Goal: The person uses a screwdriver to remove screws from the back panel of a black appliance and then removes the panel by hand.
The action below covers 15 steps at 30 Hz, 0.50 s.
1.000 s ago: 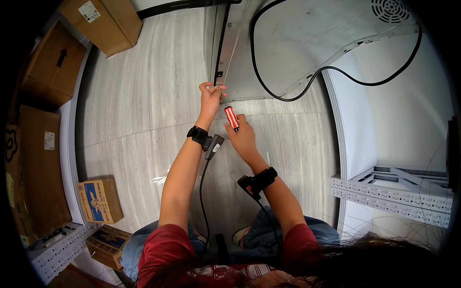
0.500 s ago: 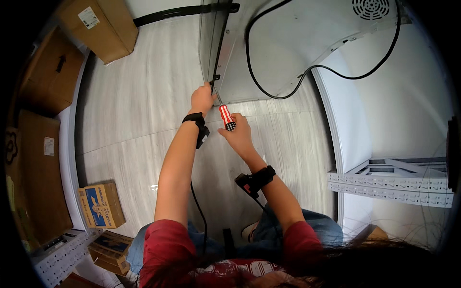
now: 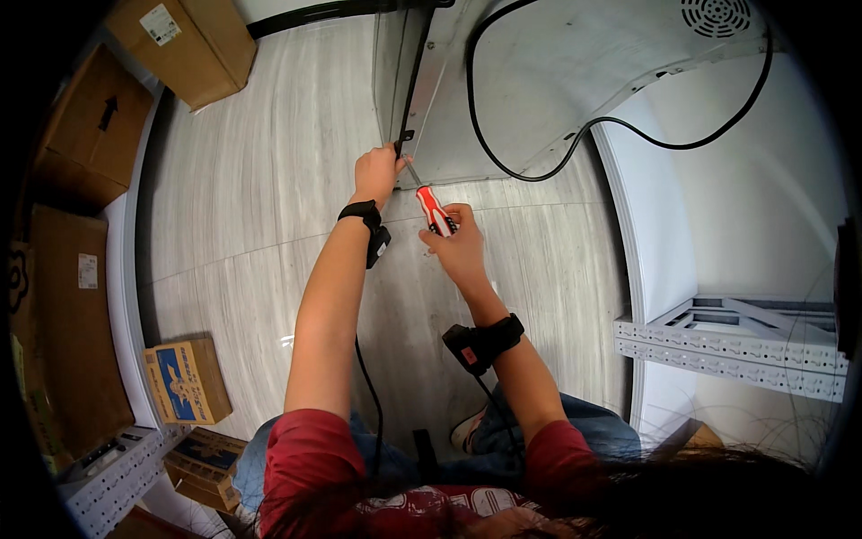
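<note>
My right hand (image 3: 461, 250) is closed on the handle of a red and white screwdriver (image 3: 436, 212) with a dark, patterned butt end. Its thin shaft slants up and left toward the lower corner of a large grey metal cabinet (image 3: 539, 99). My left hand (image 3: 375, 173) is at that corner, beside the dark edge of the side panel (image 3: 392, 85). Its fingers are bent together near the screwdriver's tip. What they pinch, and the tip itself, are hidden behind them. Both wrists wear black straps with small boxes.
A black cable (image 3: 575, 148) loops over the cabinet's face, below a round vent (image 3: 716, 16). Cardboard boxes (image 3: 85, 305) line the left side, with a smaller blue-labelled box (image 3: 189, 382) on the floor. Perforated white shelf posts (image 3: 732, 346) stand at right. Light wood-look flooring (image 3: 260, 189) lies between.
The screwdriver has rolled in my right hand, showing more red, and its handle leans further right. My right hand has shifted slightly right and up; my left stays near the corner.
</note>
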Available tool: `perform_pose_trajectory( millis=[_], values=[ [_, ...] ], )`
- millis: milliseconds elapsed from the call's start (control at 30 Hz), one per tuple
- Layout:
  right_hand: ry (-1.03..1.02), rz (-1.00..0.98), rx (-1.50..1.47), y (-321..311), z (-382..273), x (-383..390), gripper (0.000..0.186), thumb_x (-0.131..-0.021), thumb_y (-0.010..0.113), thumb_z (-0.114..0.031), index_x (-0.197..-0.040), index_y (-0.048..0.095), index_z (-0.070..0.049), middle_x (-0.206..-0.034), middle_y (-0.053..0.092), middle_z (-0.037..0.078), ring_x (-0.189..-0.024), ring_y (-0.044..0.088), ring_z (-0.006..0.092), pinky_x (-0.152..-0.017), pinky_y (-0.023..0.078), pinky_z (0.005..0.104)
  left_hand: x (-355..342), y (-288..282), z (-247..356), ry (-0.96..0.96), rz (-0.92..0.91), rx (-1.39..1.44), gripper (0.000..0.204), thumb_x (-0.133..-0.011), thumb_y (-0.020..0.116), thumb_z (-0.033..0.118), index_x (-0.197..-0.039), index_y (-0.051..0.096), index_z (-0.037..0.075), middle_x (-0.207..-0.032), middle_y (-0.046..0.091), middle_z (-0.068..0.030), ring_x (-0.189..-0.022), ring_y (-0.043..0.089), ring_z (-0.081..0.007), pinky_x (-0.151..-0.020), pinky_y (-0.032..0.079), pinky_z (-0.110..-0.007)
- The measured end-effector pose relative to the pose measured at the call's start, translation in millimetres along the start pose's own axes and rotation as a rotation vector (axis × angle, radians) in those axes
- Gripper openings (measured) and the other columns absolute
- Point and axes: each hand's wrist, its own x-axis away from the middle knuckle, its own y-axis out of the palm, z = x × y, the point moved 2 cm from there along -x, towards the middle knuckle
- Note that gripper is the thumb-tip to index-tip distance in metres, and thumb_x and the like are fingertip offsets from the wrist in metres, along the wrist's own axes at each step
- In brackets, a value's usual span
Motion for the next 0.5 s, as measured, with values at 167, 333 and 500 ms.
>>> perform_pose_trajectory(
  millis=[167,333,500],
  values=[
    [0.239,-0.061,0.062,-8.1,-7.7,-5.7,0.046,-0.063,0.073,-0.021,-0.095,0.047,-0.001,-0.077,0.058,0.010,-0.058,0.056,0.0168,-0.052,0.045,0.0281,0.5,0.2,-4.1,-0.019,-0.006,-0.019,0.037,-0.076,0.061,0.037,-0.077,0.056,0.001,-0.061,0.058,-0.0166,-0.059,0.059,-0.0329,-0.052,0.046,-0.040],
    [0.089,-0.024,-0.103,-1.7,5.8,-3.0,0.036,-0.071,0.069,-0.021,-0.093,0.051,0.001,-0.072,0.057,0.006,-0.056,0.056,0.0122,-0.047,0.044,0.0262,-2.2,5.4,-3.4,-0.009,0.008,-0.004,0.041,-0.075,0.061,0.040,-0.078,0.055,0.000,-0.061,0.059,-0.0169,-0.059,0.059,-0.0340,-0.052,0.047,-0.040],
    [0.298,-0.062,-0.219,-2.5,9.3,-2.0,0.050,-0.066,0.073,-0.022,-0.101,0.046,0.001,-0.076,0.055,0.008,-0.054,0.054,0.0128,-0.047,0.044,0.0258,-0.9,5.0,-3.6,-0.017,0.002,-0.040,0.039,-0.076,0.060,0.041,-0.078,0.056,0.002,-0.060,0.059,-0.0159,-0.059,0.060,-0.0321,-0.052,0.047,-0.039]
  ],
)
